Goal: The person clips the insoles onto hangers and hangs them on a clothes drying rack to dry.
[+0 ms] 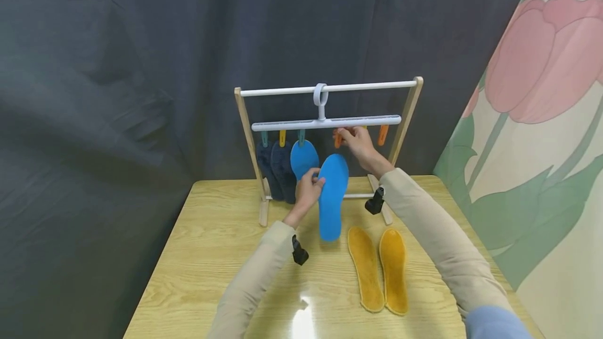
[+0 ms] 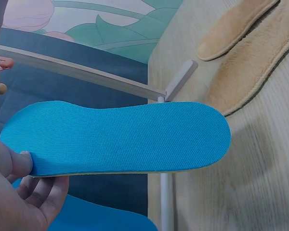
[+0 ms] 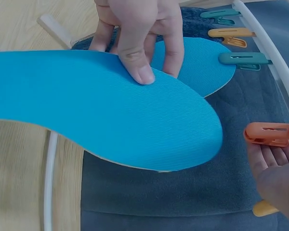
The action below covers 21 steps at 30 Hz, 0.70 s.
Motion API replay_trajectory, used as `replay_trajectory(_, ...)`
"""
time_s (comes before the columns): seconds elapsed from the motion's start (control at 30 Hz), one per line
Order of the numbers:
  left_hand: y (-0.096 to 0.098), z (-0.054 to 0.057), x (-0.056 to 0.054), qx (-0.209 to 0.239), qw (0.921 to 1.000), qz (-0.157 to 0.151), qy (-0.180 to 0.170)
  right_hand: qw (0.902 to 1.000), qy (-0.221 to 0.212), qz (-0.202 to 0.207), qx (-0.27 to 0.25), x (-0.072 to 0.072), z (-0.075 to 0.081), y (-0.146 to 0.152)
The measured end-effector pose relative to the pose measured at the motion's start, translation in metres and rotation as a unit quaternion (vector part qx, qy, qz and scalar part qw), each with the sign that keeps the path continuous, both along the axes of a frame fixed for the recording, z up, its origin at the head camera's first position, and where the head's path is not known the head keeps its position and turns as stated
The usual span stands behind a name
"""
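Note:
My left hand pinches the edge of a blue insole between thumb and fingers, near its upper end. The insole is held upright in front of the rack, below the hanger bar. My right hand holds an orange clip under the white clip hanger. The top of the insole is apart from that clip. Beside my left hand, a second blue insole hangs from a green clip. Two dark fuzzy insoles hang further left from a green clip and a yellow clip.
The hanger's hook is over the top rod of a wooden rack on the table. Another orange clip hangs at the right end. Two tan fuzzy insoles lie on the table in front, to the right. A dark cloth is behind.

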<state>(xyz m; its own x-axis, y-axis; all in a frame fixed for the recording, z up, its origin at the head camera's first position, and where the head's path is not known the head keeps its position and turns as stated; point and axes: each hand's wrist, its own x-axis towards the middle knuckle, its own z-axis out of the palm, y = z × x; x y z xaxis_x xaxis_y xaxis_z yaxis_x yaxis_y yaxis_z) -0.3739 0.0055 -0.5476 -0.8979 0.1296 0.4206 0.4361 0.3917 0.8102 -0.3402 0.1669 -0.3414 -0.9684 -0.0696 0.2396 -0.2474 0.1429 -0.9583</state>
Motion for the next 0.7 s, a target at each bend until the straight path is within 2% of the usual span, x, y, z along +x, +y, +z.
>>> replay_trajectory(0.1, -0.004, 0.054, 0.038, 0.014, 0.9993, -0.004, -0.033, 0.9999, 0.001, -0.005, -0.01, -0.001, 0.0, 0.001)
replay_trajectory(0.13, -0.005, 0.057, 0.037, 0.023, 0.9989, -0.006, -0.04, 0.9999, 0.001, -0.007, -0.014, -0.001, -0.001, 0.0)
replay_trajectory(0.17, -0.005, 0.069, 0.047, 0.026, 0.9989, 0.0, -0.039, 0.9998, 0.001, -0.008, -0.016, -0.001, -0.001, 0.0)
replay_trajectory(0.23, -0.004, 0.094, 0.062, 0.025, 0.9971, 0.013, -0.071, 0.9998, 0.002, -0.008, -0.016, -0.001, -0.001, 0.0)
replay_trajectory(0.3, -0.002, 0.104, 0.068, 0.023, 0.9973, 0.022, -0.066, 0.9998, 0.003, -0.008, -0.017, 0.0, -0.001, 0.0)
replay_trajectory(0.5, 0.003, 0.114, 0.07, 0.015, 0.9978, 0.043, -0.048, 0.9997, 0.011, -0.003, -0.02, 0.001, 0.0, 0.001)
replay_trajectory(0.57, 0.003, 0.113, 0.068, 0.023, 0.9978, 0.038, -0.049, 0.9997, 0.012, -0.002, -0.021, 0.001, 0.0, 0.0)
replay_trajectory(0.67, 0.002, 0.108, 0.066, 0.025, 0.9984, 0.027, -0.043, 0.9997, 0.014, -0.001, -0.022, 0.002, 0.0, 0.0)
replay_trajectory(0.7, 0.002, 0.097, 0.057, 0.028, 0.9989, 0.021, -0.03, 0.9997, 0.014, 0.0, -0.022, 0.002, 0.001, 0.0)
